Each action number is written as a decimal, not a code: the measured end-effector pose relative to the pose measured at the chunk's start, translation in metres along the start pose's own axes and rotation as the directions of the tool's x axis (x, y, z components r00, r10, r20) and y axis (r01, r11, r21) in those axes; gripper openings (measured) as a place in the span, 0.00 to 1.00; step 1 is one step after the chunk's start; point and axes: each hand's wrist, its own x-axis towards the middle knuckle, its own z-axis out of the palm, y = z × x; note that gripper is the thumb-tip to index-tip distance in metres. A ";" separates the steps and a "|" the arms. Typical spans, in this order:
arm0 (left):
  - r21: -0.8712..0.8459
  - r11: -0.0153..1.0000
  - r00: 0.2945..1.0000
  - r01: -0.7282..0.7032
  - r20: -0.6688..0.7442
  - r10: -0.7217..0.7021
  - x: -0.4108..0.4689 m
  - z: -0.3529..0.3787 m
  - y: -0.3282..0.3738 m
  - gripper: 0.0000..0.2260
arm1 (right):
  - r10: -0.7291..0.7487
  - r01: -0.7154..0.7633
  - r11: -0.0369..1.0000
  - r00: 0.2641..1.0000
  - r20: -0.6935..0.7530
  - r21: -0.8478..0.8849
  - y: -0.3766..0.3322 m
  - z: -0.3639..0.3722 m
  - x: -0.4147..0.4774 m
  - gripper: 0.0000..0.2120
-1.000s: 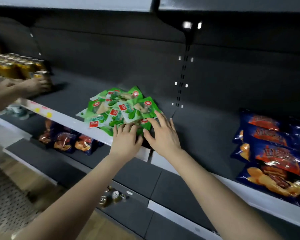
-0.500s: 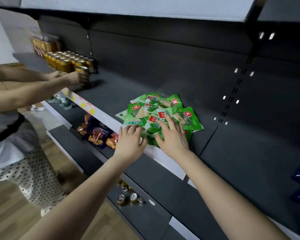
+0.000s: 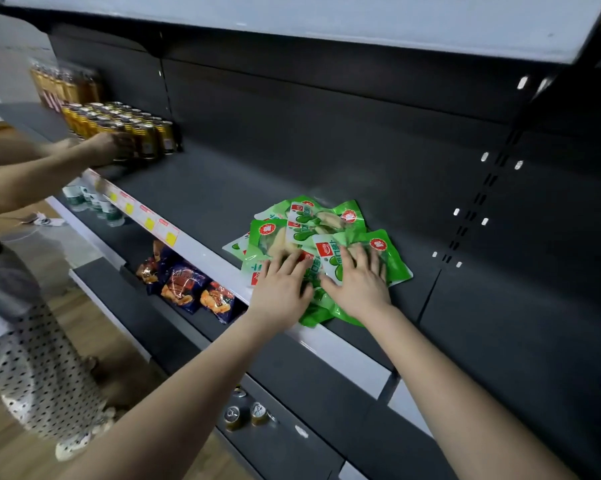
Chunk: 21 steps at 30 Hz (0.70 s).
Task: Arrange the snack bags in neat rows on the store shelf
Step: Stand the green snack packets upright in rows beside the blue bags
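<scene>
The fingers (image 3: 285, 263) of the left hand (image 3: 280, 294) are laid straight and spread, flat on the near edge of the green bags (image 3: 327, 223); nothing is gripped. The fingers (image 3: 359, 258) of the right hand (image 3: 359, 287) are spread flat on the pile in the same way, just to the right. The bags are heaped in a loose, overlapping fan at the front of the shelf (image 3: 205, 188), at the centre of the frame, and some overhang its white lip (image 3: 344, 351). The pile runs up-frame from both hands, which are about equally near. Its long axes are turned several ways, so no row is formed yet. Bare shelf is seen left and right of the heap, so a spread either way looks unobstructed. Further out, cans (image 3: 150, 133) at upper left are touched by another person's hand (image 3: 106, 147), and dark bags (image 3: 184, 282) lie on the lower shelf (image 3: 94, 275).
</scene>
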 end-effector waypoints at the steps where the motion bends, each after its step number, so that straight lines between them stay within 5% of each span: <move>1: 0.009 1.000 1.000 0.005 -0.010 -0.005 -0.001 0.004 -0.001 0.27 | -0.008 0.008 1.000 1.000 -0.007 -0.012 0.000 0.001 0.000 0.37; 4: 0.008 1.000 0.997 0.012 -0.077 -0.011 -0.002 0.013 -0.004 0.32 | -0.014 0.014 1.000 1.000 -0.014 -0.015 0.001 0.001 0.001 0.37; 16: 0.007 1.000 0.993 -0.001 -0.121 0.002 -0.002 0.016 -0.005 0.27 | -0.017 0.022 0.987 0.999 0.032 -0.162 -0.017 -0.010 -0.011 0.33; 21: 0.040 0.999 0.997 0.006 -0.076 -0.003 0.000 0.015 -0.007 0.31 | -0.076 0.079 0.996 0.996 0.054 -0.037 -0.010 -0.018 -0.035 0.24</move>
